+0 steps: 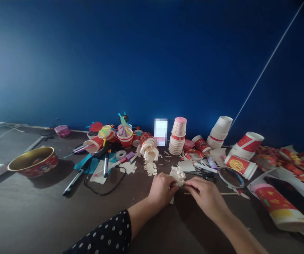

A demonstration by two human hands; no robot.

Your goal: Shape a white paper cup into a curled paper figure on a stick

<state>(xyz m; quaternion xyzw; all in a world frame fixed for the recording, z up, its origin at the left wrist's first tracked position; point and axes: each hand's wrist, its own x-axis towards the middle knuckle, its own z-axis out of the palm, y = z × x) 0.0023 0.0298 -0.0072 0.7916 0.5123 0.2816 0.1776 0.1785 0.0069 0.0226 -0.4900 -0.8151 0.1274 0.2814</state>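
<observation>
My left hand (162, 190) pinches a small white paper piece (177, 175) with curled, frilly strips. From the other side my right hand (206, 195) meets it, thumb and fingers pressed together at its lower edge. Fingertips partly cover the piece. A bit of white paper (172, 200) shows just below the left fingers. Beyond my hands stands a larger figure made of curled white paper (149, 155), on the left. A thin wooden stick (226, 193) lies under and to the right of my right hand.
Stacked paper cups (177, 143) stand at the back, with more cups (219, 132) to the right. Markers (106, 165), paper scraps, a tape roll (120, 154) and decorated cups (125, 137) crowd the left middle. A gold-lined bowl (36, 169) is far left; a red cup (284, 206) lies at right.
</observation>
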